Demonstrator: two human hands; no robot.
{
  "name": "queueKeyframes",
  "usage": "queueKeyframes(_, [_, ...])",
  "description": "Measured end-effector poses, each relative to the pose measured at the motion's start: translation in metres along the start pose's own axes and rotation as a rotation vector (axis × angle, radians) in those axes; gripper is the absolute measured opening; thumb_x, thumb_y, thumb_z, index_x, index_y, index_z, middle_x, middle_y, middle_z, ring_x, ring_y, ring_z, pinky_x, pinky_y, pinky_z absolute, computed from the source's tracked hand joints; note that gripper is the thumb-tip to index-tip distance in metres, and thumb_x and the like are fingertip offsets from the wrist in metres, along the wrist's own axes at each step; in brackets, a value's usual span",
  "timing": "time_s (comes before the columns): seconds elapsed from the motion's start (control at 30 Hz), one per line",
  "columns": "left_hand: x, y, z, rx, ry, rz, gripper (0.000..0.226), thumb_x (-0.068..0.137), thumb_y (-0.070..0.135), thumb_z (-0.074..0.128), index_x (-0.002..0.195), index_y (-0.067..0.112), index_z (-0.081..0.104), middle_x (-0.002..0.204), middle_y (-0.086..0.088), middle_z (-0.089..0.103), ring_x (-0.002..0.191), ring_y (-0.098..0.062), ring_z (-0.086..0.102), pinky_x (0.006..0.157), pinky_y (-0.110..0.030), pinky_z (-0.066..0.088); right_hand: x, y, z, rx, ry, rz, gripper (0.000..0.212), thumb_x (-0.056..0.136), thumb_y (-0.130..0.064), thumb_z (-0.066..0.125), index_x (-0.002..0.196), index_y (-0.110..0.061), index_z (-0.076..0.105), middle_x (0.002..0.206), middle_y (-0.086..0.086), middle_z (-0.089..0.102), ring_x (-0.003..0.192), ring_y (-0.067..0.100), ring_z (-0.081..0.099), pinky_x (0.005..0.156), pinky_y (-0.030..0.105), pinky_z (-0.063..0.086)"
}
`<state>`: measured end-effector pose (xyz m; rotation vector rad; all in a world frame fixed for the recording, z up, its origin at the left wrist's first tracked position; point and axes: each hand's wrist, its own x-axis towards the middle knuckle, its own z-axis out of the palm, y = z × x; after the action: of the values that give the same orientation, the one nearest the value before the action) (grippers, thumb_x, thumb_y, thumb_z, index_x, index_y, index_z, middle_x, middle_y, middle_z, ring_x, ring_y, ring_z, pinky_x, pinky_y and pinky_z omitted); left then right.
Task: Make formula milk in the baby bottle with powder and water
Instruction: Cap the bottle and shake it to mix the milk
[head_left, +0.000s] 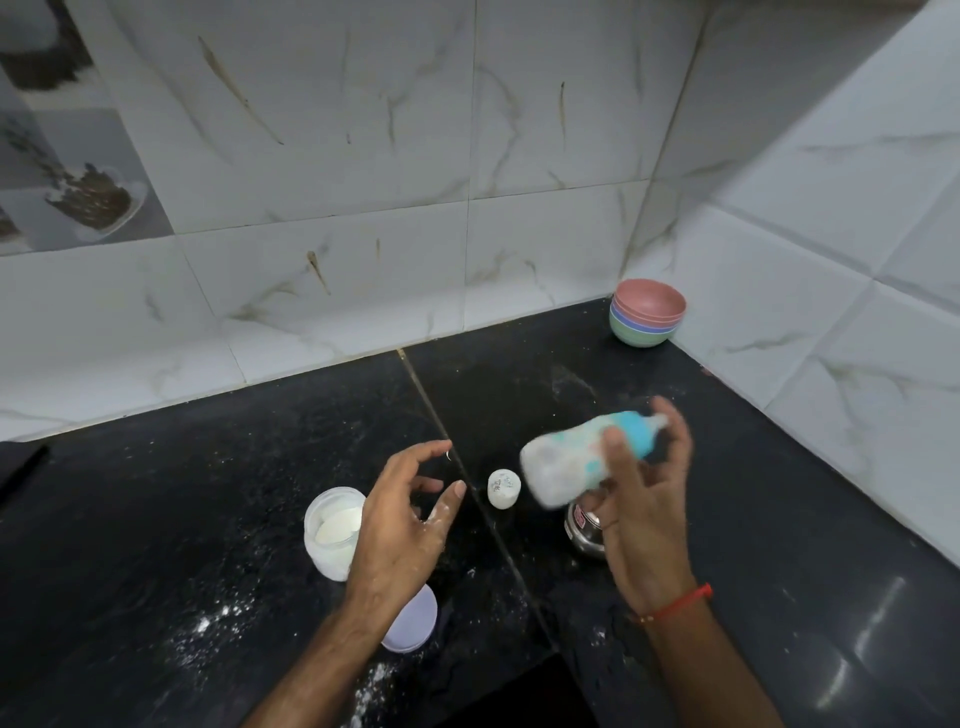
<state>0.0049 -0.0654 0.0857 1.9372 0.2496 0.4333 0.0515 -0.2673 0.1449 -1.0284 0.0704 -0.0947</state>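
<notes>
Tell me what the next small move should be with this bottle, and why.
Probably keep shaking a little more. The right hand holds the bottle tilted and blurred above the counter, teat on, contents cloudy white. The small white cap stands on the counter near the free left hand, ready for capping afterwards.

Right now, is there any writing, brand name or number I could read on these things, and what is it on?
None can be read.
Baby bottle: teal patches, motion-blurred, no letters legible.
White cap: grey marks, too small to read.
Steel pot: a red mark, perhaps a sticker, too blurred to read.
Powder jar: no label visible.
</notes>
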Motion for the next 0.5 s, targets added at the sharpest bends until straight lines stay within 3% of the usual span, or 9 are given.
queueKeyframes(0.07, [-0.002, 0.001, 0.0, 0.012, 0.0, 0.017, 0.041, 0.091, 0.02, 0.077, 0.123, 0.042, 0.064, 0.123, 0.019, 0.064, 0.096, -0.007, 0.07, 0.072, -0.037, 0.061, -0.004, -0.001, 0.0, -0.07, -0.044, 0.008, 0.067, 0.082, -0.022, 0.071, 0.143, -0.034, 0.046, 0.104, -0.004, 0.071, 0.085, 0.013, 0.073, 0.054, 0.027, 0.058])
queueKeyframes(0.2, [-0.003, 0.006, -0.001, -0.004, 0.032, 0.038, 0.038, 0.092, 0.016, 0.077, 0.118, 0.041, 0.066, 0.121, 0.017, 0.066, 0.095, -0.006, 0.07, 0.068, -0.025, 0.057, 0.014, -0.006, -0.005, 0.253, 0.221, -0.066, 0.062, 0.094, -0.029, 0.066, 0.148, -0.026, 0.035, 0.126, 0.002, 0.064, 0.099, 0.019, 0.074, 0.063, 0.036, 0.062])
queueKeyframes(0.23, [-0.003, 0.007, -0.002, -0.013, 0.042, 0.04, 0.037, 0.092, 0.014, 0.076, 0.116, 0.04, 0.066, 0.122, 0.018, 0.066, 0.094, -0.005, 0.07, 0.065, -0.022, 0.055, 0.013, -0.004, -0.005, 0.25, 0.212, -0.055, 0.065, 0.093, -0.029, 0.066, 0.149, -0.027, 0.034, 0.127, 0.004, 0.063, 0.102, 0.022, 0.072, 0.063, 0.037, 0.062])
queueKeyframes(0.37, [-0.001, 0.013, -0.002, -0.013, 0.047, 0.075, 0.035, 0.093, 0.01, 0.075, 0.113, 0.038, 0.069, 0.122, 0.02, 0.065, 0.091, -0.006, 0.07, 0.063, -0.021, 0.055, -0.005, 0.01, -0.001, 0.013, -0.074, 0.016, 0.077, 0.079, -0.026, 0.078, 0.147, -0.035, 0.044, 0.118, 0.007, 0.07, 0.107, 0.028, 0.071, 0.072, 0.04, 0.062])
queueKeyframes(0.5, [-0.002, 0.011, -0.002, -0.027, 0.064, 0.074, 0.032, 0.093, 0.008, 0.074, 0.112, 0.033, 0.071, 0.116, 0.018, 0.068, 0.088, -0.008, 0.071, 0.065, -0.031, 0.057, 0.011, 0.003, -0.006, 0.306, 0.129, -0.069, 0.07, 0.092, -0.033, 0.066, 0.153, -0.031, 0.032, 0.124, 0.002, 0.063, 0.113, 0.028, 0.064, 0.065, 0.034, 0.062])
